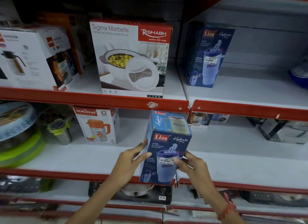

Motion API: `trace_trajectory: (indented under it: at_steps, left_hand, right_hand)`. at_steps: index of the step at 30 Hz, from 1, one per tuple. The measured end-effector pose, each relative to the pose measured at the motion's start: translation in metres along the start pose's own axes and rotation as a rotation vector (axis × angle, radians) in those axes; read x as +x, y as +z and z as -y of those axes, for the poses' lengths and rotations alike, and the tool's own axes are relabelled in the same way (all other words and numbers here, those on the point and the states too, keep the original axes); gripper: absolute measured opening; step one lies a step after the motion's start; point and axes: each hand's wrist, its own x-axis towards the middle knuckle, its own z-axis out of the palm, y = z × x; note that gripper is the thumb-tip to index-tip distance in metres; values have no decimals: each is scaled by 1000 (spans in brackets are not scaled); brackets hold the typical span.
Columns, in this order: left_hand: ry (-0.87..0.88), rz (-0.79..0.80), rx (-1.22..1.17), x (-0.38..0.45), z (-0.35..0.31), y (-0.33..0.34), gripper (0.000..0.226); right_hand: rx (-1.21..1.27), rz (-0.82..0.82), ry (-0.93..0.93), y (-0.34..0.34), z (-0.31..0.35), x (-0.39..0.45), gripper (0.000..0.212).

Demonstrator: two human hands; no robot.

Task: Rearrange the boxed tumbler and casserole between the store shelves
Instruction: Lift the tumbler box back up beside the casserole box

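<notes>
Both hands are gripping a blue boxed tumbler [166, 148], holding it upright against the front edge of the middle shelf [83, 157]. The left hand [131, 162] is wrapping the box's left side, fingers curled around the edge. The right hand [191, 165] is clamping the right side, its thumb pressing on the front face near the price sticker; a red thread is circling that wrist. Straight above the held box, on the upper shelf [93, 98], the white casserole box [131, 57] is standing upright. Up and to the right of the held box, a second blue tumbler box [208, 57] is sitting alone. Left of the held box, an orange jug box [98, 125] is standing further back.
</notes>
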Motion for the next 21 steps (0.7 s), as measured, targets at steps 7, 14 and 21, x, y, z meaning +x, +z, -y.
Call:
trace_trajectory:
  at_steps: [7,14,21]
  left_hand:
    - [141,-46,-165,-21,-62,-20,52]
    - [319,-82,-201,-4,-140,-26,37]
    - [336,-116,-224,4,-159,-22,37]
  right_hand:
    - [290,16,-97,-30,72,-12,42]
    - [328,-110,-260,-69,144,8,41]
    - [337,-168,-319,-82,161,15,37]
